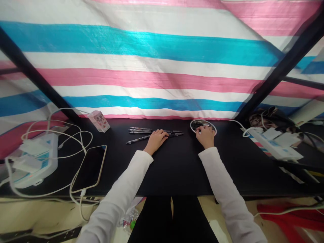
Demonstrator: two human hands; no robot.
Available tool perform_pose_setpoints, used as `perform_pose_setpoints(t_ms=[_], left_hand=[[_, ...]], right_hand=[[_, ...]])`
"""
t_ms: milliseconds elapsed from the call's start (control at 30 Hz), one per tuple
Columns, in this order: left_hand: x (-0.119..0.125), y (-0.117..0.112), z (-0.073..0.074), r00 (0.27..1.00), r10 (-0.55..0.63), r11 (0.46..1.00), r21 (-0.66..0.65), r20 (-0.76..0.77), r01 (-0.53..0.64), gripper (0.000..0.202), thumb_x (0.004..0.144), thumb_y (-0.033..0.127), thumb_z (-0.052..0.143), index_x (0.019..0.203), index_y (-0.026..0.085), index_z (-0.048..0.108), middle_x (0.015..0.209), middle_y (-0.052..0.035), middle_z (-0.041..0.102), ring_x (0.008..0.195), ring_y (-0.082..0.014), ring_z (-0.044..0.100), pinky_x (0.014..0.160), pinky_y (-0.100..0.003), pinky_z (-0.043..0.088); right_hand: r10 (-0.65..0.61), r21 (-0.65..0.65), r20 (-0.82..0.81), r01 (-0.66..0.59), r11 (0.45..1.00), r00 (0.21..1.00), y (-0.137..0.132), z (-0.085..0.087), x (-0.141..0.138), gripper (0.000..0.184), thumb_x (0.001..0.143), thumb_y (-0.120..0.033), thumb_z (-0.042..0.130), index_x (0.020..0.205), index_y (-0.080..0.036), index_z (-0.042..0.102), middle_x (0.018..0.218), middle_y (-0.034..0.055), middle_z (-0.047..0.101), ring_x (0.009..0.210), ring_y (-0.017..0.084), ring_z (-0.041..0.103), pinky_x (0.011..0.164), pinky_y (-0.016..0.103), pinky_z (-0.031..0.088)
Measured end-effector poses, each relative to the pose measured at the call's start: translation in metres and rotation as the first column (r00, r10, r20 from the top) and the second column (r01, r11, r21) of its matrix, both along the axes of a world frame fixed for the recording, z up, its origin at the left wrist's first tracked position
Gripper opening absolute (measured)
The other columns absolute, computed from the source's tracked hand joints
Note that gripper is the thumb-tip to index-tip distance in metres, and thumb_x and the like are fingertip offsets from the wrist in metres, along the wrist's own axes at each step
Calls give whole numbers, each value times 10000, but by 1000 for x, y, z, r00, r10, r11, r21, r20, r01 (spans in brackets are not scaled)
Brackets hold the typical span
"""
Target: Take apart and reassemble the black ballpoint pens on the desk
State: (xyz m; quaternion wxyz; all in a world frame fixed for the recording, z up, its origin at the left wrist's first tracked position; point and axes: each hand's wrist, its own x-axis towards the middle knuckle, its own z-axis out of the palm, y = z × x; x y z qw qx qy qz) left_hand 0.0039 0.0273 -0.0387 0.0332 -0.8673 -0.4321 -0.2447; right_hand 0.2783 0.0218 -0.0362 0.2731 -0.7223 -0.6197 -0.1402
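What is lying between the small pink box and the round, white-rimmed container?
In the head view, several pens lie there, with the left hand on them.

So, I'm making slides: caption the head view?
Left hand over pens, right hand at a white-rimmed container.

Light's decent overall, mostly from behind the sheet (152, 78), brightest patch upper middle on the blue stripe, near washed out. Soft diagonal shadows in its folds. Desk (174, 172) goes near black, little detail. My sleeves (129, 177) read bright against it, soft grey shading in the creases. My left hand (157, 138) and right hand (205, 136) are evenly lit, slightly soft. Small glints on the pens (140, 130); bowl (190, 128) rim is bright, contents too dark and small to sort out. Wide-lens stretch at both sides: posts (273, 72) splay outward, outlets (52, 158) smear. Bottom corners blurry too.
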Motion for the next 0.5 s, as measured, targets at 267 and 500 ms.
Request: perform_pose_setpoints(t_ms=[267, 500], left_hand=[[4, 4, -3, 997, 81, 996, 46, -12, -81, 133, 897, 287, 474, 938, 213, 577, 948, -44, 544, 895, -190, 498, 758, -318, 355], [-2, -4, 5, 964, 263, 961, 76, 47, -266, 181, 901, 207, 390, 974, 190, 555, 944, -85, 531, 885, -227, 488, 761, -347, 357]], right_hand=[[166, 86, -8, -164, 983, 986, -2, 7, -17, 248, 825, -190, 418, 911, -172, 650, 935, 119, 576, 909, 268, 476, 822, 423, 289], [576, -51, 27, -574, 817, 817, -18, 9, -68, 315, 863, -162, 415, 1068, -252, 638, 963, 69, 553, 875, 199, 487, 793, 346, 313]])
